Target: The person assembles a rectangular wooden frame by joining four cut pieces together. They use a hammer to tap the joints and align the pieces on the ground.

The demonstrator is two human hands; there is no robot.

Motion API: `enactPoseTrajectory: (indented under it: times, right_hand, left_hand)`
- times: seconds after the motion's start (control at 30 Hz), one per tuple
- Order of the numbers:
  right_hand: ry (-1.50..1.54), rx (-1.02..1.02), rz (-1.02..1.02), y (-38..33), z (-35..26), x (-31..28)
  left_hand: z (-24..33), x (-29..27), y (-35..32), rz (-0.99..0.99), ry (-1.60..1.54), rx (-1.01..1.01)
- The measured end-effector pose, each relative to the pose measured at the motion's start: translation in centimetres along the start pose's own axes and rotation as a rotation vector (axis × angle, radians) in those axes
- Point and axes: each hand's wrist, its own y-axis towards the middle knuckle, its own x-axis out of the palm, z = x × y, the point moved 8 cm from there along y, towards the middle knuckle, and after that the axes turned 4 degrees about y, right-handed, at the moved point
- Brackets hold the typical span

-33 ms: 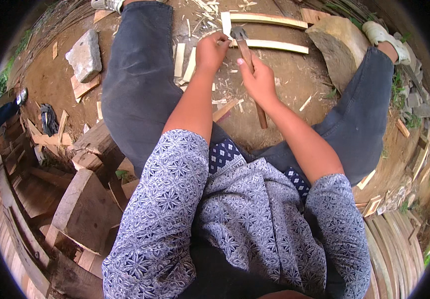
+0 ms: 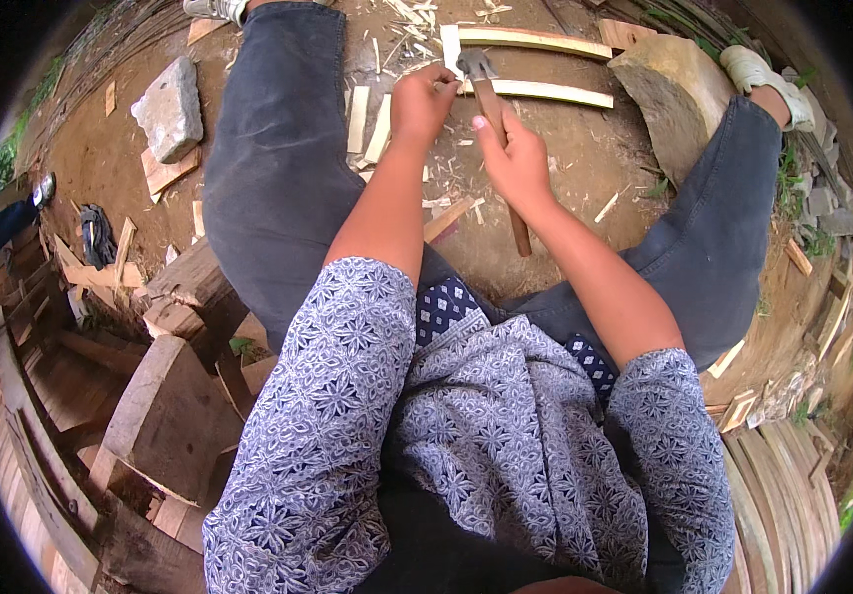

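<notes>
My right hand [image 2: 519,163] is wrapped round the wooden handle of a claw hammer [image 2: 488,104]. Its metal head is at the far end, just right of my left fingertips. My left hand [image 2: 421,107] is closed in a pinch by the corner of a light wooden frame; whatever the fingertips hold is too small to make out. That frame has a short cross strip [image 2: 450,48] on the left. From it a far strip [image 2: 535,40] and a near strip [image 2: 550,93] run to the right, roughly parallel, on the dirt ground.
Loose slats [image 2: 379,131] and wood shavings [image 2: 412,35] lie beside my left hand. A large rock [image 2: 669,94] stands at the right ends of the strips. To the left are a grey stone [image 2: 168,109] and a wooden block [image 2: 171,416]. Planks [image 2: 783,495] lie at lower right.
</notes>
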Motion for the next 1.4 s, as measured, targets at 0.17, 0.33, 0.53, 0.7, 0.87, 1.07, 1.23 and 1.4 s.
enactPoseTrajectory:
  times: [0.17,0.33,0.53,0.7,0.87,1.07,1.23,1.4]
  right_hand:
    - [-0.065,0.009,-0.021,-0.1,1.8,0.8]
    - [0.001,0.046,-0.006,-0.6,0.4,0.1]
    - [-0.106,0.008,-0.034,-0.3,2.9,0.7]
    - [0.031,0.093,-0.021,-0.4,1.4,-0.4]
    - [0.065,0.132,-0.021,-0.4,3.5,-0.7]
    - [0.104,0.176,-0.009,-0.8,4.9,-0.6]
    - [0.074,0.128,-0.031,-0.6,5.6,-0.3]
    - [0.050,0.109,-0.062,-0.5,5.5,0.4]
  left_hand:
    - [-0.2,-0.2,0.3,0.079,0.001,0.060]
    - [0.3,-0.4,-0.2,0.026,-0.017,0.068]
    - [0.1,-0.2,0.0,0.053,0.043,0.075]
    - [0.2,-0.3,0.2,-0.012,-0.003,-0.015]
    - [-0.6,-0.5,-1.3,0.153,0.022,0.046]
    - [-1.9,2.0,-0.8,-0.089,0.055,-0.077]
    - [-3.3,3.6,0.2,-0.173,0.005,-0.115]
    - [-3.9,3.6,0.5,-0.112,0.014,-0.115]
